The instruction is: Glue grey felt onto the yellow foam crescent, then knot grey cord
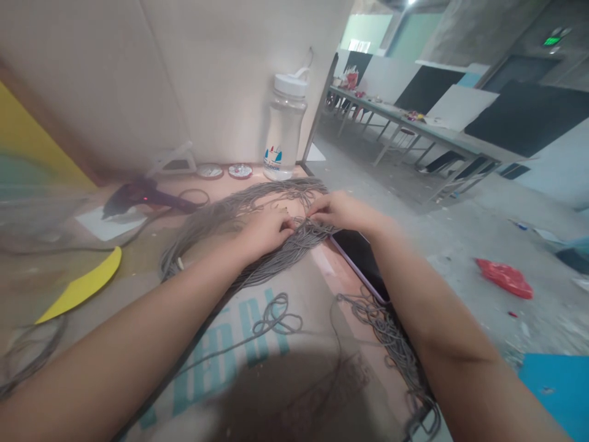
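Observation:
A large ring of grey cord lies on the cardboard-covered table, many strands thick. My left hand rests on the ring's near right part, its fingers curled and pinched at the strands. Close beside it, my right hand pinches the cord at the ring's right end, thumb and forefinger together. The fingertips of both hands almost meet there. A dark phone in a pale purple case lies under my right wrist. Nearer to me, a loose cord end forms small loops.
Behind the ring stand a clear water bottle and two round spools. A purple glue gun and a yellow curved piece are at left. Tangled cord hangs over the right table edge. A red bag lies on the floor.

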`<control>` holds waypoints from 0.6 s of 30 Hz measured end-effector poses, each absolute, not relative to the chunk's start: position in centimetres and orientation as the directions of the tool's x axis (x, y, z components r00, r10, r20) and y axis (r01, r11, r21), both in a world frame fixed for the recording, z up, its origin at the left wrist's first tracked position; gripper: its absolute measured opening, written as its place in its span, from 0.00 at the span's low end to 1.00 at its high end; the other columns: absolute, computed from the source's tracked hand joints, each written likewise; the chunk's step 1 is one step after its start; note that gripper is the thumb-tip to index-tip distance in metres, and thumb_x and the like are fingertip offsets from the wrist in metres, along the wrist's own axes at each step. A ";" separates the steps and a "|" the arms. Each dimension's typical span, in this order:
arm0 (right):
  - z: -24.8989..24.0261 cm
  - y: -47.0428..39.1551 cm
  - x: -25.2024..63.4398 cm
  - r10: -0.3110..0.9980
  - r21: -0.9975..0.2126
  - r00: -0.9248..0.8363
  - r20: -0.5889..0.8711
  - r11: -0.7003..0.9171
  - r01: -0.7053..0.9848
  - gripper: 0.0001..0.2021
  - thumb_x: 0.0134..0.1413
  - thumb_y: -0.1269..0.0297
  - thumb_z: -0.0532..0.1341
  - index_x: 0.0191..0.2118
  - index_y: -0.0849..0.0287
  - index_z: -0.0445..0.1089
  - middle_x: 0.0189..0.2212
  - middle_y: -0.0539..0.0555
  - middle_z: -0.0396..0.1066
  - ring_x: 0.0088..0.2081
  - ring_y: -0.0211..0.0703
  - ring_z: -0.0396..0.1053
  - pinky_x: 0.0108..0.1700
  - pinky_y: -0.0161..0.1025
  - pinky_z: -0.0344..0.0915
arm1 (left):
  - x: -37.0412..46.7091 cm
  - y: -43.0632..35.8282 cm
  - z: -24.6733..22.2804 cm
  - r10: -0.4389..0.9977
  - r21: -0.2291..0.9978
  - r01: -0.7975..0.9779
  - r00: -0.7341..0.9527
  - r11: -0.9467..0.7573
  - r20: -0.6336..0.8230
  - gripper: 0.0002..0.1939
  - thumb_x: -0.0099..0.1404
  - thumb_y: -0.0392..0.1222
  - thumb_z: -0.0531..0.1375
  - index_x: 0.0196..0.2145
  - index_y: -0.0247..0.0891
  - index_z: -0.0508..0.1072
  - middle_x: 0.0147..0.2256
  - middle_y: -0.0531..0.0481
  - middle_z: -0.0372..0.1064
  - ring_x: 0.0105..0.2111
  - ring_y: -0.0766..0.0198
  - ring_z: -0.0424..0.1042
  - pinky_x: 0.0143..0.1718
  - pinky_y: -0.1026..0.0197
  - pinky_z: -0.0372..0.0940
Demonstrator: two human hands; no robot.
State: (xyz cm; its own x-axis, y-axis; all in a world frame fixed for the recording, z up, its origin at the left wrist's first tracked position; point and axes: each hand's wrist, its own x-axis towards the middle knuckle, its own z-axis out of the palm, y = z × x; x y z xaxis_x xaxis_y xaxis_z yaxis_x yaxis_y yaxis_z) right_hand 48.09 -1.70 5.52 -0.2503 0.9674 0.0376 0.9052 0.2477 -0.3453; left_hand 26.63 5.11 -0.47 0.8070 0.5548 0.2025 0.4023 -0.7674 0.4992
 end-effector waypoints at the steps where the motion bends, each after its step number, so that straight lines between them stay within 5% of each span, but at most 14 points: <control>1: 5.9 -1.9 48.1 0.974 -0.342 -0.223 0.042 0.224 0.913 0.10 0.54 0.68 0.61 0.38 0.56 0.80 0.33 0.51 0.78 0.32 0.41 0.69 0.35 0.37 0.60 | 26.6 5.1 -0.5 0.553 0.498 0.403 0.809 -0.768 0.200 0.09 0.63 0.41 0.58 0.36 0.41 0.79 0.38 0.50 0.78 0.41 0.55 0.74 0.43 0.57 0.66; 8: 7.5 -2.8 47.6 0.982 -0.411 -0.171 0.078 0.188 0.892 0.08 0.56 0.63 0.61 0.37 0.58 0.77 0.30 0.51 0.75 0.31 0.39 0.67 0.34 0.36 0.58 | 26.8 4.2 0.7 0.589 0.608 0.275 0.700 -0.745 0.405 0.16 0.70 0.43 0.52 0.44 0.40 0.78 0.47 0.48 0.77 0.49 0.57 0.72 0.51 0.56 0.64; 14: 7.3 -2.6 47.1 0.970 -0.464 -0.222 0.098 0.242 0.852 0.09 0.57 0.62 0.60 0.36 0.60 0.76 0.29 0.51 0.74 0.32 0.40 0.67 0.37 0.36 0.59 | 27.3 3.7 0.3 0.655 0.750 0.252 0.693 -0.612 0.302 0.14 0.61 0.48 0.62 0.40 0.38 0.78 0.42 0.48 0.78 0.42 0.58 0.74 0.48 0.56 0.66; 18: 6.9 -2.3 46.9 0.963 -0.494 -0.249 0.103 0.267 0.828 0.09 0.57 0.61 0.60 0.37 0.59 0.76 0.32 0.52 0.75 0.34 0.41 0.69 0.40 0.38 0.61 | 27.6 3.4 -0.1 0.684 0.802 0.198 0.656 -0.563 0.318 0.25 0.61 0.49 0.63 0.54 0.37 0.72 0.48 0.45 0.75 0.42 0.58 0.74 0.48 0.56 0.66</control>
State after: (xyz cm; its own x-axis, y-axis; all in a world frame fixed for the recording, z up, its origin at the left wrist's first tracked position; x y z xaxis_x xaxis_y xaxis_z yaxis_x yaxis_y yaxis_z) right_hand 46.94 -2.31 6.86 -0.2494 0.9629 0.1029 0.8277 0.2671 -0.4935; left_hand 27.59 3.40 -0.15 0.6565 0.6841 0.3179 0.1982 -0.5631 0.8023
